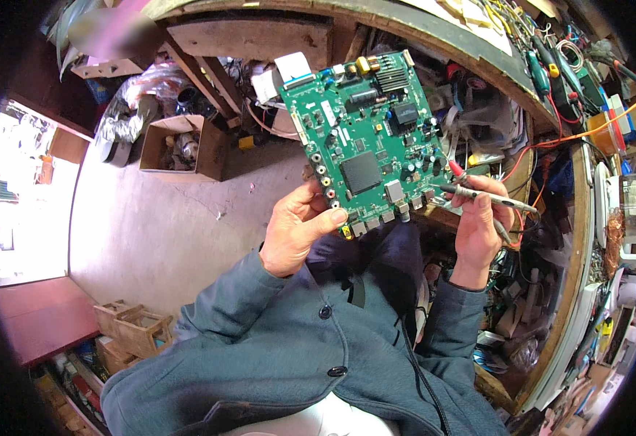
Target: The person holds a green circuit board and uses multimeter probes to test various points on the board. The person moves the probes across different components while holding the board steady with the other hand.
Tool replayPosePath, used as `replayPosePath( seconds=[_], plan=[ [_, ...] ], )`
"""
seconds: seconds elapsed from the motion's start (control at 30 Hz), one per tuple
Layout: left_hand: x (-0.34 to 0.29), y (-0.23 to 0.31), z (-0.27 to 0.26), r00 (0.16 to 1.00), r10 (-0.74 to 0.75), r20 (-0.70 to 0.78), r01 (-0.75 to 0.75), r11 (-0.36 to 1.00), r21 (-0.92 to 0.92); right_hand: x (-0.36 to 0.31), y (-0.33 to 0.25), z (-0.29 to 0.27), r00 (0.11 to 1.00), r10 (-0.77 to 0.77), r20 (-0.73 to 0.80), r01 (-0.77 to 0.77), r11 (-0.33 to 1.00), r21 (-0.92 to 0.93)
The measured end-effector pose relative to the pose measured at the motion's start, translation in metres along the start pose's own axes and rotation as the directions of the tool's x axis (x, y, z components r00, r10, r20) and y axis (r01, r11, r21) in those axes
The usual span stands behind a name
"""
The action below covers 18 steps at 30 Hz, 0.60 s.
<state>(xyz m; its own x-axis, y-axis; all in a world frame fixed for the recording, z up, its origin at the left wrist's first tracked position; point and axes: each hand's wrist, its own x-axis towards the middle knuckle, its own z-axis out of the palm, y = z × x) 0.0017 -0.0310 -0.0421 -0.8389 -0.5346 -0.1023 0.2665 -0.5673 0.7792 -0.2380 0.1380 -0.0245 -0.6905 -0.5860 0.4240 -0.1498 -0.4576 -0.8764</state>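
Observation:
A green circuit board [365, 136] is held up in front of my body, tilted, with its component side showing. It carries a large black chip, a finned heatsink and a row of round coloured jacks along its left edge. My left hand [296, 227] grips the lower left corner, thumb on the face near the jacks. At the lower right edge, my right hand [479, 231] is closed around a red-tipped test probe [457, 168] and a grey and black test probe [484, 195]. The probes' tips lie near the board's edge; whether they touch it I cannot tell.
A cluttered bench [521, 76] with pliers, screwdrivers and wires curves along the far right. An orange wire [587, 131] runs across it. On the floor stand an opened cardboard box [164, 158] and small wooden crates [135, 327]. Parts crowd the shelf beneath the bench.

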Motion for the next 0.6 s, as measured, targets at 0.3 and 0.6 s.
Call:
replayPosePath(
  seconds=[0.3,0.6],
  plan=[
    [0.014,-0.002,0.009,0.998,0.056,-0.009,-0.056,0.998,0.001,-0.001,-0.009,0.003,0.998,0.023,0.056,-0.020,0.998,-0.063],
    [0.017,-0.014,0.012,0.998,0.058,-0.006,-0.058,0.998,0.019,0.000,-0.012,0.009,0.998,0.023,0.056,-0.022,0.999,-0.030]
  ],
)
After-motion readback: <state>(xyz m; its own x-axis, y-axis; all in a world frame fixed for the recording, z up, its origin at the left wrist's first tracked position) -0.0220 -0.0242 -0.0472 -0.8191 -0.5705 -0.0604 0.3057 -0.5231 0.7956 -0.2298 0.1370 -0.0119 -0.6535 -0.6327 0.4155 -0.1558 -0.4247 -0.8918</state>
